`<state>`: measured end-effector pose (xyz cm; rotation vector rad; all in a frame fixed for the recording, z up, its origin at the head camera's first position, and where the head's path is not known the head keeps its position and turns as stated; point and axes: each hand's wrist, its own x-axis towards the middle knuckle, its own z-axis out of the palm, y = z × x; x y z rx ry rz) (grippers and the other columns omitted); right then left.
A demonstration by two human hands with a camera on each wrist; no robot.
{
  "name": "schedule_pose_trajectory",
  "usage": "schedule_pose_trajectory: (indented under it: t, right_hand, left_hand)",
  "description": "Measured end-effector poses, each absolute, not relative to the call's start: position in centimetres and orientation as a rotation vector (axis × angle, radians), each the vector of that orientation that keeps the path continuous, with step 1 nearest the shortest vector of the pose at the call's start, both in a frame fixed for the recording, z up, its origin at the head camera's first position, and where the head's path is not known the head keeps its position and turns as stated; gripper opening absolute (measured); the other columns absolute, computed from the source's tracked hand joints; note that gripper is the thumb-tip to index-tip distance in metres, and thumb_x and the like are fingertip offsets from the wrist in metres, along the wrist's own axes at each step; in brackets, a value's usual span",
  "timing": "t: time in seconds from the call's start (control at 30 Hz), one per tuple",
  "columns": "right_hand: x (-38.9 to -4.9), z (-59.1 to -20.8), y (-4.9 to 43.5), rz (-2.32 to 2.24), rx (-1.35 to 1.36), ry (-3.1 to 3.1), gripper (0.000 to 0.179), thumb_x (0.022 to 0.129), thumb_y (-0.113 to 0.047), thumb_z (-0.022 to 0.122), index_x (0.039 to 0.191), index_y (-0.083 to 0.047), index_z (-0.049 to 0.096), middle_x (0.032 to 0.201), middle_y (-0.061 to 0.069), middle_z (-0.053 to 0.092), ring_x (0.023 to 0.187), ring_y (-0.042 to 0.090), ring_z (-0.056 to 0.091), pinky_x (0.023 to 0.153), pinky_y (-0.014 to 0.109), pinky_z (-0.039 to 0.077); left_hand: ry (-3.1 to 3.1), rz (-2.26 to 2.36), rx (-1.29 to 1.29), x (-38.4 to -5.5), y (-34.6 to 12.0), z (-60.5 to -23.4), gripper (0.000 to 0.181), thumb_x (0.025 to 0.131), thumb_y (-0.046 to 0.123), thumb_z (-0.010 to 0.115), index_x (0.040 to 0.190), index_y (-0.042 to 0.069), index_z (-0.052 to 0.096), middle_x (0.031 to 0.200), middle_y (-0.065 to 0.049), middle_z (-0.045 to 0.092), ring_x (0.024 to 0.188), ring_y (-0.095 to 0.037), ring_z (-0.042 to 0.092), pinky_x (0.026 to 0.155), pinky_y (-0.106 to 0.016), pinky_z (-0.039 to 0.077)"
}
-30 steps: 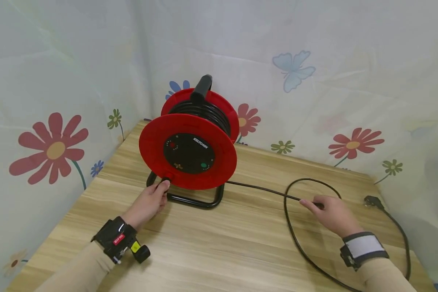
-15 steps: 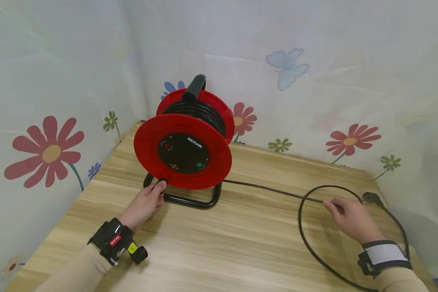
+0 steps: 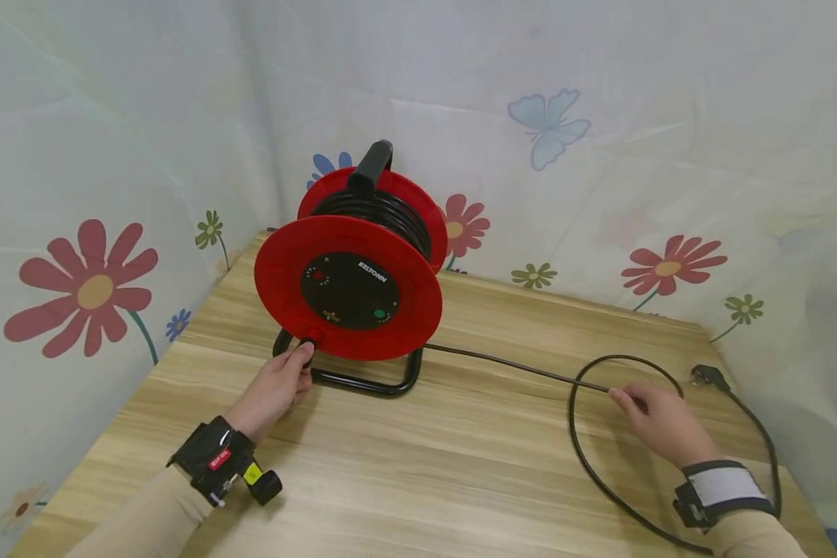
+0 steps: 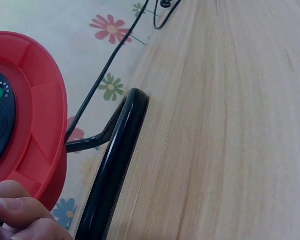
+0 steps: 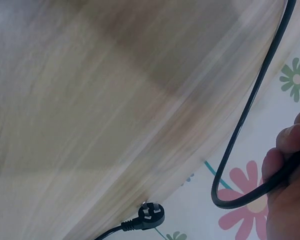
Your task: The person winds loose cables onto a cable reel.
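Observation:
A red cable reel with a black centre panel stands on a black tube frame at the back of the table. My left hand grips the small black crank knob low on the reel's front disc; in the left wrist view its curled fingers show at the lower left. From the reel's right side a black cable runs out taut to my right hand, which holds it between thumb and curled fingers. Beyond that hand the cable loops on the table; the right wrist view shows the cable bending out of the fist.
The black three-pin plug lies near the table's right edge, its cord curving toward the front. Wound cable fills the drum under a black carry handle. A flower-printed curtain hangs close behind the wooden table.
My right hand has moved to the right along with the cable, then slightly back left. The loop on the table has shifted right. The left hand stays on the crank knob.

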<state>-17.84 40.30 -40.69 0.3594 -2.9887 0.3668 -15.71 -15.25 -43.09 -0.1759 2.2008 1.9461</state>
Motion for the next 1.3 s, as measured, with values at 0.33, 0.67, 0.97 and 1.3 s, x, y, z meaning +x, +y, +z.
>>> schedule_pose_trajectory:
  t: [0.33, 0.67, 0.97, 1.3]
  right_hand:
    - [-18.0, -41.0, 39.3, 0.377, 0.385, -3.012, 0.042, 0.098, -0.038, 0.049, 0.094, -0.001, 0.069, 0.074, 0.008, 0.063, 0.064, 0.017, 0.052, 0.055, 0.039, 0.045]
    - [-18.1, -41.9, 38.7, 0.398, 0.384, -3.009, 0.041, 0.098, -0.042, 0.046, 0.077, -0.009, 0.061, 0.061, 0.001, 0.047, 0.054, 0.014, 0.042, 0.049, 0.031, 0.035]
    - [-18.1, -41.9, 38.3, 0.385, 0.408, -3.015, 0.040, 0.098, -0.040, 0.047, 0.081, -0.008, 0.063, 0.063, 0.002, 0.049, 0.056, 0.015, 0.043, 0.051, 0.032, 0.036]
    - [-18.3, -42.0, 37.5, 0.383, 0.404, -3.031, 0.041, 0.098, -0.042, 0.046, 0.085, -0.008, 0.065, 0.065, 0.003, 0.054, 0.057, 0.015, 0.045, 0.053, 0.034, 0.038]
  left_hand:
    - [2.205, 2.048, -0.254, -15.5, -15.5, -42.7, 0.051, 0.094, 0.060, 0.040, 0.083, 0.010, 0.036, 0.056, 0.007, 0.030, 0.053, -0.013, 0.031, 0.051, -0.025, 0.025]
    - [2.179, 2.149, -0.261, -15.5, -15.8, -42.4, 0.054, 0.092, 0.062, 0.040, 0.082, 0.009, 0.040, 0.053, 0.009, 0.030, 0.052, -0.012, 0.032, 0.051, -0.026, 0.026]
    - [2.205, 2.136, -0.261, -15.4, -16.3, -42.3, 0.056, 0.090, 0.065, 0.039, 0.078, 0.011, 0.038, 0.055, 0.007, 0.030, 0.053, -0.013, 0.032, 0.051, -0.026, 0.027]
    - [2.197, 2.189, -0.255, -15.4, -16.6, -41.6, 0.052, 0.091, 0.064, 0.039, 0.082, 0.013, 0.036, 0.057, 0.008, 0.030, 0.053, -0.011, 0.033, 0.051, -0.026, 0.028]
